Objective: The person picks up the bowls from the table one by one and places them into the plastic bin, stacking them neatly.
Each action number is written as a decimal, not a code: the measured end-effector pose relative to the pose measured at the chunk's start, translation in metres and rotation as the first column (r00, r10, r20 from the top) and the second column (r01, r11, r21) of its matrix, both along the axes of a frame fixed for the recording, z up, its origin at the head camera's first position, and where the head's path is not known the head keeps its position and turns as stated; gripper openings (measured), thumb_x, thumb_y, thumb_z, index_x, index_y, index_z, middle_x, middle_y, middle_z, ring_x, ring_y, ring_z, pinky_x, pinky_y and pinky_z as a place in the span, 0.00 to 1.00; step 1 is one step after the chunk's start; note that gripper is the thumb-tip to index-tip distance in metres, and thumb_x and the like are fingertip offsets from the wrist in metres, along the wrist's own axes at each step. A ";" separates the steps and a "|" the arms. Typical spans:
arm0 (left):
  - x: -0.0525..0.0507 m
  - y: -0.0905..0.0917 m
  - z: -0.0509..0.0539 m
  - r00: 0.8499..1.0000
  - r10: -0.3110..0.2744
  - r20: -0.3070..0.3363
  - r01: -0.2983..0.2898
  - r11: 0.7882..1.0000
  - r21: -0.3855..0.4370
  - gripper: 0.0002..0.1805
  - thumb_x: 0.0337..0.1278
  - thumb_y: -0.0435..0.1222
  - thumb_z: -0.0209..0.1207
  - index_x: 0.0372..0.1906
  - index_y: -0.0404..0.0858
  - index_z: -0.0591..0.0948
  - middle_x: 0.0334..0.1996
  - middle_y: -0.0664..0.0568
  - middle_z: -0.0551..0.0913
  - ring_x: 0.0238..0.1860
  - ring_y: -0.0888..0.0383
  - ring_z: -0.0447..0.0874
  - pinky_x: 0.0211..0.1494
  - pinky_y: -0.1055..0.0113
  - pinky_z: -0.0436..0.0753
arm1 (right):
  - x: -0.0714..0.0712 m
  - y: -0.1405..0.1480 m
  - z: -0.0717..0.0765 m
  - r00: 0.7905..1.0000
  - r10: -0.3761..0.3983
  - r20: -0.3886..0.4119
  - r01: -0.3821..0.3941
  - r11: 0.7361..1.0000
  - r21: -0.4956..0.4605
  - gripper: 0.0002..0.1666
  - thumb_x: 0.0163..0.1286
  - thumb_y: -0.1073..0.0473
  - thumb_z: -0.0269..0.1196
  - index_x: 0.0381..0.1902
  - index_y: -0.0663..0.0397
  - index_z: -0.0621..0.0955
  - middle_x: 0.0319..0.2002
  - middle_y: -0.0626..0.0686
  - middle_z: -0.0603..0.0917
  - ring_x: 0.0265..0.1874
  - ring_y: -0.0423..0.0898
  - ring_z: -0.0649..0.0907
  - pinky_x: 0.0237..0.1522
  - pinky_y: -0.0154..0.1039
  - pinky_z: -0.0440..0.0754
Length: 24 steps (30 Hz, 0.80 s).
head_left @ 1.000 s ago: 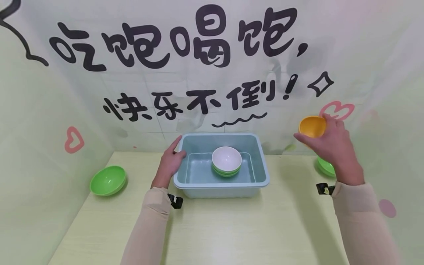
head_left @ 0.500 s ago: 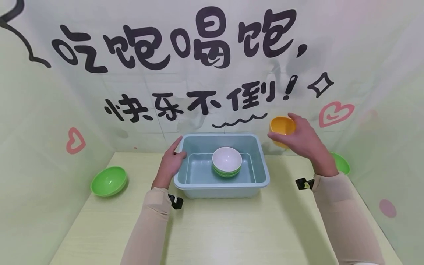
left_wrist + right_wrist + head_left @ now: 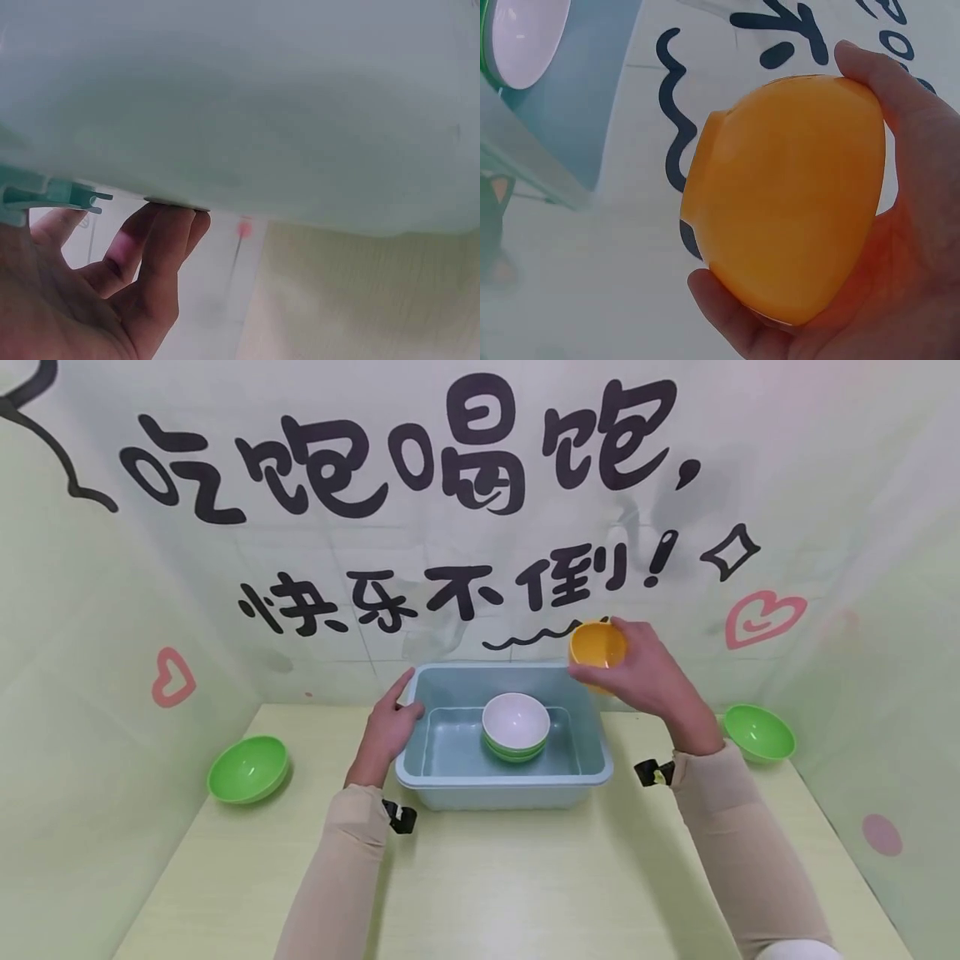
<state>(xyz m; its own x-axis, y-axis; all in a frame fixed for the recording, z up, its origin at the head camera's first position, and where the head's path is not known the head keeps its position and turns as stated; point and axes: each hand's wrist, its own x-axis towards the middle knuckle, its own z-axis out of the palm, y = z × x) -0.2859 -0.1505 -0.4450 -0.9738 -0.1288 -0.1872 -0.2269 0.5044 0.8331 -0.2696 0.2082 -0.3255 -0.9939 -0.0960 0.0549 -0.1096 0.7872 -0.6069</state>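
Note:
My left hand (image 3: 387, 729) holds the left rim of a light blue plastic tub (image 3: 498, 796). In the left wrist view its curled fingers (image 3: 166, 247) touch the tub's outer wall (image 3: 247, 142). Inside the tub a white bowl (image 3: 516, 722) sits stacked on green bowls (image 3: 517, 755). My right hand (image 3: 647, 672) grips an orange bowl (image 3: 597, 646) by its sides, raised above the tub's back right corner. The right wrist view shows the bowl's rounded outside (image 3: 787, 195) between thumb and fingers, its small foot facing left.
One green bowl (image 3: 248, 769) stands on the table's left side, another green bowl (image 3: 759, 732) at the back right. The pale wooden table (image 3: 495, 885) meets a printed white back sheet (image 3: 330, 552), with sheets hanging on both sides.
My right hand has carried the orange bowl leftward, from above the right green bowl to the tub's back right corner. That green bowl is now uncovered. My left hand stays on the tub.

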 end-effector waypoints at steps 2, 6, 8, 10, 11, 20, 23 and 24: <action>0.000 0.000 0.000 1.000 -0.002 0.000 0.002 1.000 0.000 0.39 0.64 0.44 0.49 0.80 0.68 0.56 0.51 0.41 0.78 0.48 0.48 0.74 0.49 0.57 0.74 | -0.001 -0.006 -0.002 1.000 -0.001 0.008 0.001 1.000 0.018 0.66 0.58 0.27 0.68 0.80 0.60 0.56 0.74 0.67 0.62 0.65 0.63 0.71 0.65 0.62 0.74; 0.000 0.000 0.000 1.000 -0.005 0.002 0.005 1.000 -0.002 0.39 0.64 0.45 0.49 0.80 0.68 0.56 0.52 0.40 0.79 0.49 0.47 0.75 0.49 0.56 0.75 | -0.004 -0.018 -0.007 1.000 0.010 0.008 -0.011 0.998 0.061 0.66 0.56 0.26 0.68 0.80 0.55 0.58 0.72 0.68 0.62 0.63 0.63 0.72 0.63 0.62 0.76; -0.001 0.000 0.000 1.000 -0.004 0.001 0.004 1.000 -0.002 0.39 0.64 0.45 0.49 0.80 0.68 0.56 0.52 0.40 0.79 0.49 0.47 0.75 0.50 0.56 0.75 | -0.007 -0.023 -0.009 1.000 0.024 -0.003 -0.024 0.997 0.075 0.65 0.56 0.26 0.68 0.80 0.54 0.59 0.71 0.68 0.63 0.62 0.63 0.72 0.62 0.61 0.77; -0.001 -0.001 0.000 1.000 0.000 0.000 0.000 1.000 0.000 0.39 0.64 0.45 0.49 0.80 0.68 0.56 0.52 0.41 0.79 0.49 0.47 0.75 0.50 0.56 0.75 | -0.009 -0.029 -0.011 0.999 0.039 -0.008 -0.039 0.996 0.080 0.63 0.56 0.26 0.68 0.80 0.53 0.60 0.70 0.67 0.64 0.61 0.62 0.73 0.61 0.60 0.78; -0.001 -0.001 0.000 1.000 -0.001 -0.004 0.001 1.000 0.000 0.39 0.64 0.45 0.49 0.80 0.68 0.56 0.51 0.40 0.79 0.48 0.48 0.75 0.49 0.56 0.75 | -0.011 -0.032 -0.011 0.999 0.046 -0.010 -0.045 0.995 0.085 0.63 0.55 0.26 0.68 0.79 0.53 0.61 0.70 0.67 0.64 0.61 0.62 0.73 0.61 0.60 0.78; -0.002 -0.002 -0.002 1.000 -0.002 -0.020 0.002 1.000 0.004 0.38 0.65 0.44 0.49 0.80 0.67 0.57 0.50 0.41 0.79 0.46 0.49 0.75 0.48 0.57 0.76 | -0.026 -0.054 -0.015 0.993 0.117 -0.014 -0.114 0.986 0.122 0.64 0.52 0.27 0.70 0.78 0.51 0.62 0.73 0.63 0.63 0.65 0.61 0.70 0.64 0.61 0.76; -0.002 -0.002 -0.003 1.000 0.000 -0.015 0.000 1.000 0.011 0.38 0.65 0.45 0.49 0.80 0.68 0.57 0.49 0.41 0.78 0.46 0.48 0.75 0.48 0.57 0.76 | -0.032 -0.060 -0.019 0.982 0.191 -0.007 -0.188 0.975 0.121 0.64 0.50 0.28 0.72 0.78 0.50 0.62 0.72 0.61 0.63 0.66 0.58 0.68 0.65 0.59 0.76; -0.002 -0.002 -0.003 1.000 0.000 -0.013 0.000 1.000 0.012 0.39 0.64 0.45 0.49 0.79 0.68 0.57 0.49 0.41 0.78 0.46 0.48 0.75 0.48 0.57 0.76 | -0.034 -0.062 -0.020 0.976 0.220 -0.004 -0.218 0.969 0.119 0.64 0.50 0.29 0.73 0.78 0.49 0.63 0.72 0.60 0.63 0.66 0.58 0.68 0.65 0.58 0.76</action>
